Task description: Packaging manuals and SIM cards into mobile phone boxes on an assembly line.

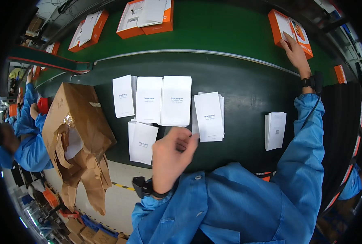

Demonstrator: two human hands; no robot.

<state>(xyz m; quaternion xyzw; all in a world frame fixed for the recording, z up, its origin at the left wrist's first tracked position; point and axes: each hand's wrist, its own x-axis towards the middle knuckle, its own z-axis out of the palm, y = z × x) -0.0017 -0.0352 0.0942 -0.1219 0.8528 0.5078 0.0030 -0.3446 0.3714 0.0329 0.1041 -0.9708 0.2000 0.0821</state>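
Curled into a pinch, my left hand (pixel 173 152) is at the lower left corner of a stack of white booklets (pixel 209 118). Whether a booklet is between its fingertips is hidden. My right hand (pixel 294 51) reaches to the far right, closed on the near wall of an open orange box (pixel 279 32) with white contents. Left of the first stack lie more white booklets (pixel 177 99), a second pile (pixel 149 99), a tilted pile (pixel 123 97) and a nearer pile (pixel 143 142). A narrow booklet stack (pixel 275 131) lies apart at the right.
Beyond a metal rail (pixel 181 51) runs a green belt (pixel 213 28) with open orange boxes (pixel 158 27). A torn brown carton (pixel 81 118) stands at the left of the dark work surface (pixel 238 110). Co-workers in blue sleeves (pixel 30 146) are at the far left.
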